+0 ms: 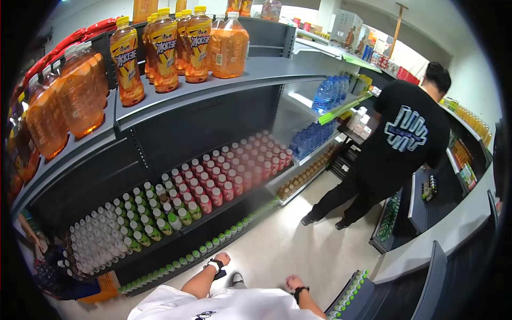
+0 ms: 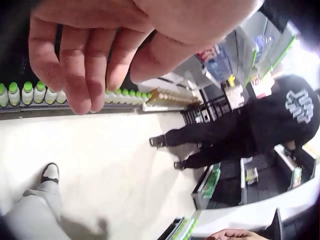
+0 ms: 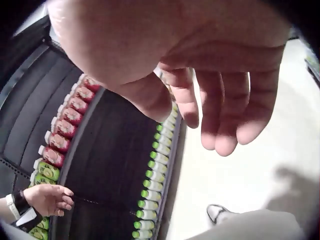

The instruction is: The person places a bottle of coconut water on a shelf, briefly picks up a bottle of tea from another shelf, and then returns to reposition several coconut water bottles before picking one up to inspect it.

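Observation:
My left hand [image 1: 223, 259] hangs at my side over the pale floor, close to the bottom row of green-capped bottles [image 1: 213, 244]. In the left wrist view its fingers [image 2: 85, 75] hang loosely curled and hold nothing. My right hand [image 1: 293, 281] also hangs low, near a low shelf end [image 1: 349, 296] on the right. Its fingers [image 3: 220, 120] droop relaxed in the right wrist view, with nothing in them. A watch band sits on each wrist.
A tall shelf unit on the left carries orange drink bottles [image 1: 176, 48], red-capped bottles [image 1: 229, 170] and green-capped and white bottles [image 1: 133, 224]. A person in a black T-shirt [image 1: 400, 138] stands further down the aisle. Another grey shelf [image 1: 453, 229] runs along the right.

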The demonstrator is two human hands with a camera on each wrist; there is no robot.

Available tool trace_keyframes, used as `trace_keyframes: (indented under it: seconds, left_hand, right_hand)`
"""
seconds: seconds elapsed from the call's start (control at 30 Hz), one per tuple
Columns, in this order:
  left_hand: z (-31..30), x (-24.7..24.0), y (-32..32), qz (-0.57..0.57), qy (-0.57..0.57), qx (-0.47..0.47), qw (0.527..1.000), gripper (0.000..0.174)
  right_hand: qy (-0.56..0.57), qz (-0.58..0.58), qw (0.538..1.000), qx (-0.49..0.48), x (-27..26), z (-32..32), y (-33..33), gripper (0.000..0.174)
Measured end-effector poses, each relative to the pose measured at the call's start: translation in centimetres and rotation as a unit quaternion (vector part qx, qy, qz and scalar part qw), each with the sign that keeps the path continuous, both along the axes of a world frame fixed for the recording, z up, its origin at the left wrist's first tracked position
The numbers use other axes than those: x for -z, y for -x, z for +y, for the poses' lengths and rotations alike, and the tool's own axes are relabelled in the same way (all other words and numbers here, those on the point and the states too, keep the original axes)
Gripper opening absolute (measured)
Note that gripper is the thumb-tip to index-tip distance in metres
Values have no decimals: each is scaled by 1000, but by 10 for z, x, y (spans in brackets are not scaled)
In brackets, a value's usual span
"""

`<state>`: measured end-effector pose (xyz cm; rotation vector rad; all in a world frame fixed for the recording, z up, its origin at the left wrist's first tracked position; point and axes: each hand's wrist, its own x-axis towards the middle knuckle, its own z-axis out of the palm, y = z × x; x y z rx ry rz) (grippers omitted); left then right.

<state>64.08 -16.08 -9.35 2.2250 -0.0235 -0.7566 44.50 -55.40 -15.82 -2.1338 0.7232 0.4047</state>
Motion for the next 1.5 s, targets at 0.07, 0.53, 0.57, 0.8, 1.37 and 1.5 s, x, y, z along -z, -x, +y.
trace_keyframes:
  seconds: [0.07, 0.53, 0.57, 0.8, 1.37, 1.5]
  left_hand:
    - [6, -25, -9, 47, 33, -28, 998, 20]
    - [95, 74, 58, 185, -94, 37, 978, 25]
    - [96, 75, 50, 164, -72, 44, 983, 24]
    - [-6, -160, -122, -263, 89, -413, 868, 24]
    - [-220, -569, -231, -677, 89, -190, 706, 16]
    - [-234, -556, -223, -681, 72, -203, 700, 18]
  right_hand:
    - [-86, -36, 996, 8, -77, 0, -79, 17]
    - [-196, -534, 744, -350, -704, 19, -436, 26]
    - [-171, -533, 730, -392, -725, 23, -459, 25]
    - [48, -580, 614, -533, -813, 98, -643, 32]
    - [-61, -595, 550, -583, -813, 180, -793, 28]
    - [-190, -653, 481, -553, -826, 127, -753, 37]
